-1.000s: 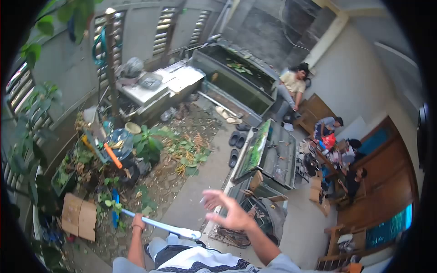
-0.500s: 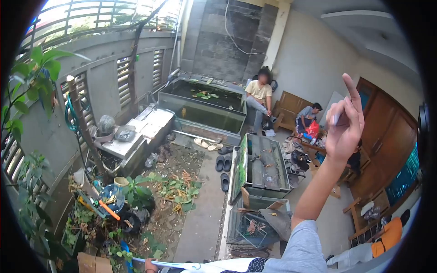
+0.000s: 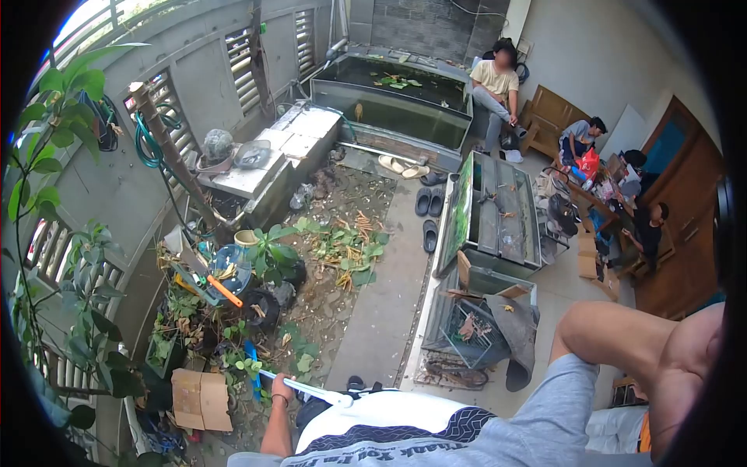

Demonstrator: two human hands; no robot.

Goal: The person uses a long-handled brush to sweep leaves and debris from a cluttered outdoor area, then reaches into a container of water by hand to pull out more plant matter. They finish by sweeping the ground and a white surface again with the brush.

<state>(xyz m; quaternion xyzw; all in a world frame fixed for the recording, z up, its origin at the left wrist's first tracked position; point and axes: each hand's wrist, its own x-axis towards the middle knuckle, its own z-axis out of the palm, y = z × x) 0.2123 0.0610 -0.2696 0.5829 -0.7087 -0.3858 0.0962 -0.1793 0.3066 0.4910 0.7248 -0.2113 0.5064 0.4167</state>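
My left hand point(image 3: 282, 389) is wrapped round the upper part of a white-handled tool point(image 3: 317, 394), low in the head view. The tool's blue end point(image 3: 253, 367) lies among leaves just beyond the fingers; its exact kind does not show. Near the right edge, my right hand point(image 3: 692, 354) is raised close to the camera with the elbow bent, its fingers cut off by the frame's edge. Below the left hand's side sits a torn piece of cardboard point(image 3: 201, 398). Fallen leaves point(image 3: 342, 245) are scattered over the soil ahead.
Water fills a large glass tank point(image 3: 393, 109) at the back. More glass tanks point(image 3: 498, 210) flank the paved strip point(image 3: 381, 303), with black sandals point(image 3: 429, 204) beside them. A basin point(image 3: 229, 267) holds an orange-handled tool point(image 3: 224, 290). Several people sit near a wooden bench point(image 3: 548, 117) and doors.
My right hand, raised with a finger pointing up, has come down and back toward the camera. The view has tilted and shifted, bringing my left hand and the tool further into sight.
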